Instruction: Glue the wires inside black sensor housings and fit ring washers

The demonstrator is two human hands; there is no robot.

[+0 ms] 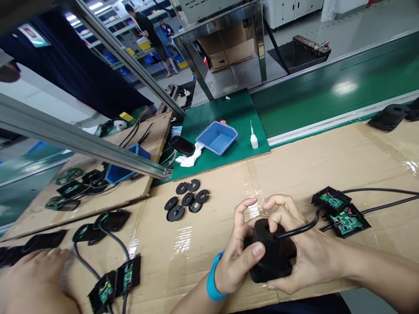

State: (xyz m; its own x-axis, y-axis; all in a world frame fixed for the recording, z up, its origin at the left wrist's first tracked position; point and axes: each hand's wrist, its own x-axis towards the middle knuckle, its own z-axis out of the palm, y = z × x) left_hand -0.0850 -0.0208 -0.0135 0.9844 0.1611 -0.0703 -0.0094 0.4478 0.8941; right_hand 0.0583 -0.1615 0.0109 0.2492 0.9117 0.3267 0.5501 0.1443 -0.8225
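Two hands are working near the front edge of the cardboard-covered bench (327, 174), and I'm going across fast. Far left, a co-worker's hand (36, 279) is lying blurred by some cabled black parts (108, 220), with open circuit-board modules (114, 281) just beside it. Further along, a cluster of black washers (188, 200) is sitting loose on the cardboard, and behind them a blue tray (216, 137) and a small glue bottle (253, 139) are standing on the green mat (229, 111).

My left hand (237, 257), blue wristband on, is wrapping the black housing (270, 255) with its thumb pressing across the front, fingers curled tight on it. My right hand (301, 257) is clamping the other side, fingertips arching over the top hole. A black cable (296, 230) is running out of the housing toward two green boards (340, 211) at the right.

I'm judging the housing as rigid moulded plastic, light, smooth but not slippery. Best grip is around the round body or the square base. The cable is flexible and may tug, and the boards look fragile, so I'm avoiding their faces.
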